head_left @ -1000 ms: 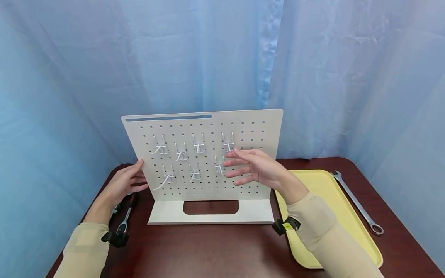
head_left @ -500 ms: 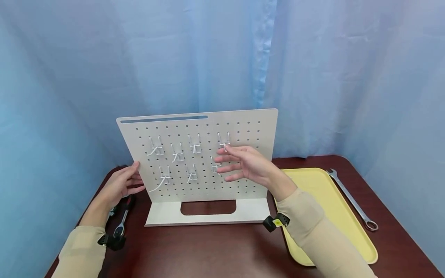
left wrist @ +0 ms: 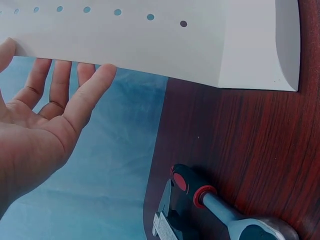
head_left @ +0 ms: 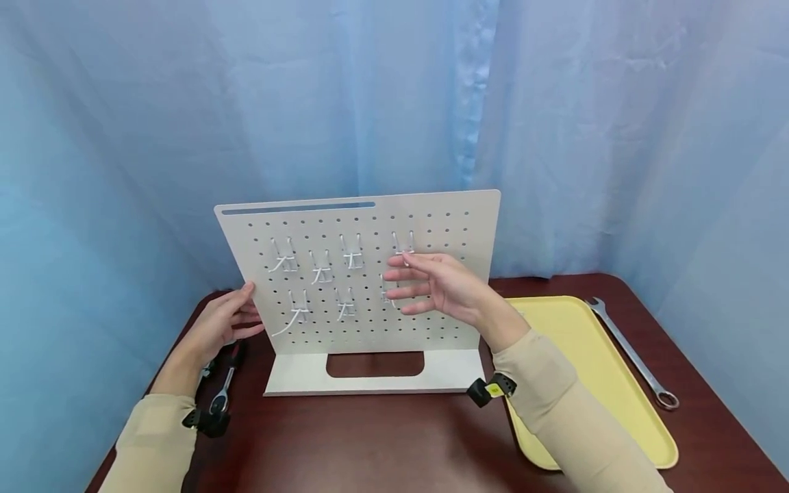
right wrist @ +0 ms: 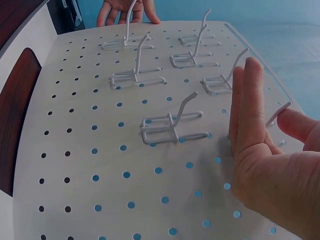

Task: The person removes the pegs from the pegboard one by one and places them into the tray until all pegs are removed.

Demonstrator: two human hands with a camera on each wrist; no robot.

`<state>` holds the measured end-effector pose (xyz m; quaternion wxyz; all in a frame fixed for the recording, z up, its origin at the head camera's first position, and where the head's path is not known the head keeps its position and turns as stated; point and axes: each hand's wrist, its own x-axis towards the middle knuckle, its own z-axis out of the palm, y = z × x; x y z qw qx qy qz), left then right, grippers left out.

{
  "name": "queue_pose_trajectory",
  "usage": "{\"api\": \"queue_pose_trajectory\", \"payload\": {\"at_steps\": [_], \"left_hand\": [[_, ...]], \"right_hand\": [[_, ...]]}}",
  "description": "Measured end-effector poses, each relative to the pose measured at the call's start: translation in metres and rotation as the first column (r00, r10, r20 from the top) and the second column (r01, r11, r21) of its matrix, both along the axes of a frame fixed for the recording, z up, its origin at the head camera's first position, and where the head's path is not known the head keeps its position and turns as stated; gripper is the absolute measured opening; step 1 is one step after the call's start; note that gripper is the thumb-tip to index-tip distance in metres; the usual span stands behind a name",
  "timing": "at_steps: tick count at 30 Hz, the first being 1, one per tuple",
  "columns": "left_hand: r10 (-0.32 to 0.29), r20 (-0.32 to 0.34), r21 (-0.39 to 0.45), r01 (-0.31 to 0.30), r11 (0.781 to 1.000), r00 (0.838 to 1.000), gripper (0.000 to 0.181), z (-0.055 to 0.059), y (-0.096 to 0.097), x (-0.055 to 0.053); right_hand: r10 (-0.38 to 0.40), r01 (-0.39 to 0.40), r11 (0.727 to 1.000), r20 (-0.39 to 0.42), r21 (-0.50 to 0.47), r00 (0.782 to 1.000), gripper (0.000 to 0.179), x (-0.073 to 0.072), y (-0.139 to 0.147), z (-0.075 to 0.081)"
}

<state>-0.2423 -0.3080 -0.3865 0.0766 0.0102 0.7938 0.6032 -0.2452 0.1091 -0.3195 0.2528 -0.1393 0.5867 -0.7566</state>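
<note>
A white pegboard stands upright on its base, fitted with several white wire hooks. My left hand holds the board's left edge, thumb on the front and fingers reaching behind. In the left wrist view this hand meets the edge low in the frame. My right hand is raised before the upper right hook, its fingers extended and spread. From the right wrist, the thumb of this hand is right at that hook's prong. The right hand partly hides the hook below it.
At right lies a yellow tray with a combination wrench beside it. Left of the board sit a ratchet with a black-and-red handle and a partly shown grey tool. Blue curtains surround the dark wooden table.
The right hand has moved slightly left and up, bringing its thumb to the upper right hook. The left hand keeps its place on the board's edge. The head view shifted slightly and came back.
</note>
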Motion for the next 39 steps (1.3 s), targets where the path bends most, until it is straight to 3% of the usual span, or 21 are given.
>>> {"api": "queue_pose_trajectory", "payload": {"at_steps": [10,23,39], "left_hand": [[0.028,-0.032,-0.014,-0.029,0.999,0.999,0.069,-0.002,0.002,0.003],[0.059,-0.069,0.027,-0.058,0.998,0.996,0.060,-0.011,0.004,0.002],[0.052,-0.057,0.026,-0.051,0.998,0.997,0.061,-0.011,0.002,0.001]], "right_hand": [[0.001,-0.001,1.000,0.000,-0.014,1.000,0.048,0.001,0.000,0.000],[-0.003,0.003,1.000,0.006,-0.025,1.000,0.045,0.004,0.001,-0.002],[0.002,-0.002,1.000,-0.005,-0.013,1.000,0.048,0.004,-0.001,0.001]]}}
